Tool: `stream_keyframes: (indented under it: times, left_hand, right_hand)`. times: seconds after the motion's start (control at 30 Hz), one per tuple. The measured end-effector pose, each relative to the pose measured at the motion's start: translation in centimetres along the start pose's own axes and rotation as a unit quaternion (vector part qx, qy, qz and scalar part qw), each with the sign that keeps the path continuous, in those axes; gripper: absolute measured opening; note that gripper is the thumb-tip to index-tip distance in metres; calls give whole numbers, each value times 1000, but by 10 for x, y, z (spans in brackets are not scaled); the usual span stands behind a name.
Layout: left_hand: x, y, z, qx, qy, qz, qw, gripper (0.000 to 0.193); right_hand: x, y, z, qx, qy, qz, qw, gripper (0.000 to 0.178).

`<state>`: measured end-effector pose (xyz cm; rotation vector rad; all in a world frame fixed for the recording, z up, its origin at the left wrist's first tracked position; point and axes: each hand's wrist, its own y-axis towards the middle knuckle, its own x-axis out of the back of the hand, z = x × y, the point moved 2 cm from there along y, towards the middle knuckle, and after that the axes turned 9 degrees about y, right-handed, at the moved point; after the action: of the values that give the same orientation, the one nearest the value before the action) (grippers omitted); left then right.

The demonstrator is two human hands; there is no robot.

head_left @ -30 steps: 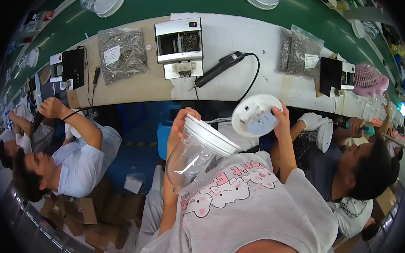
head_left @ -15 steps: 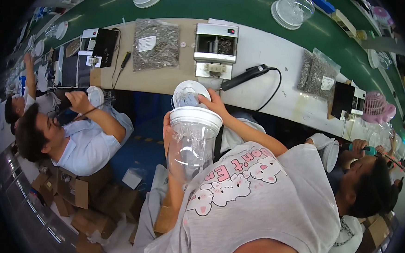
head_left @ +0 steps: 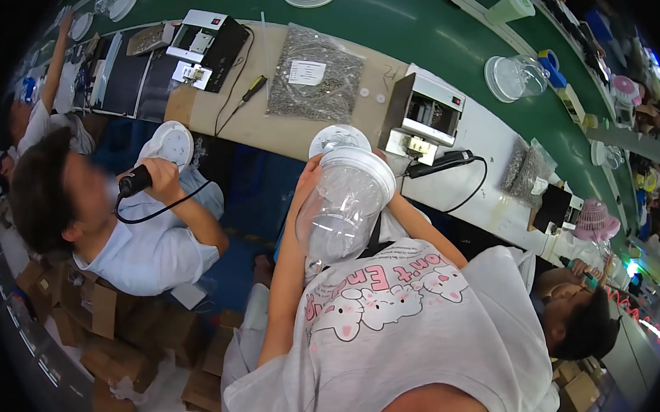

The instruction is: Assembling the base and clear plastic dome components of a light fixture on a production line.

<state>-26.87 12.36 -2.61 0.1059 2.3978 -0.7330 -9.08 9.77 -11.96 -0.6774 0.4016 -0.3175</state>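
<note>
In front of my chest I hold a clear plastic dome-shaped container (head_left: 338, 217) with a white ring rim (head_left: 361, 166), tilted with its rim up and away from me. Just beyond the rim shows a round white part (head_left: 338, 136) with a clear centre; whether the two are joined I cannot tell. My left hand (head_left: 310, 174) is closed against the container's left side. At the right of the rim, my right hand (head_left: 380, 155) grips it, most of its fingers hidden behind the white ring. A black electric screwdriver (head_left: 441, 164) lies on the bench nearby.
Ahead on the bench stand a screw feeder (head_left: 426, 113) and a bag of small screws (head_left: 314, 75). Further right lie more bags (head_left: 526, 171). A co-worker (head_left: 143, 240) sits close on my left, holding a corded tool; another (head_left: 578, 308) sits right. Clear domes rest on the green belt (head_left: 402, 20).
My view has turned, so the bench sits differently. The container leans more to the left. My right hand's fingers, earlier seen on the white part, are now mostly behind the rim.
</note>
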Motion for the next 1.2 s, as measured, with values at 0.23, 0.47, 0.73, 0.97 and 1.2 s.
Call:
stream_keyframes:
  times: [0.23,0.47,0.73,0.97,1.2]
  left_hand:
    - [18,7,-5,59,-60,-21,996,35]
    - [15,25,3,53,-21,-47,997,30]
    - [34,49,-7,5,-55,-101,993,20]
    - [44,60,-22,-52,-97,-78,991,34]
    - [25,53,-11,-170,-83,-108,976,57]
  right_hand:
    - [-11,-110,96,34,-161,30,986,44]
    - [-76,-147,167,203,-430,291,831,84]
    - [-103,-100,191,330,-436,246,800,81]
    - [-110,-48,227,309,-452,237,803,62]
    - [-108,-41,250,301,-550,174,759,57]
